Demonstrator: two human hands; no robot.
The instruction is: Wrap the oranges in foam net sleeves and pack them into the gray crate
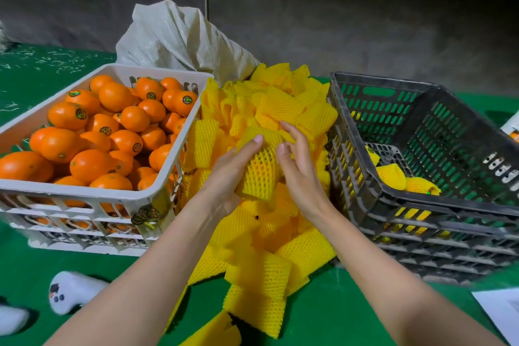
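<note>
Above the pile of yellow foam net sleeves [280, 109] in the middle, an orange shows through the yellow sleeve [262, 174] around it. My left hand [233, 174] grips this sleeved orange from the left, thumb on top. My right hand [297, 168] touches its right side with fingers spread; whether it grips is unclear. The white crate [157, 194] on the left is full of bare oranges [92, 135]. Sleeved oranges [401, 177] lie at the bottom of the gray crate [421, 205] on the right.
A white woven sack [179, 36] stands behind the sleeve pile. A white controller [70, 292] lies on the green table [351, 312] at the front left. A white sheet [502, 312] is at the front right edge.
</note>
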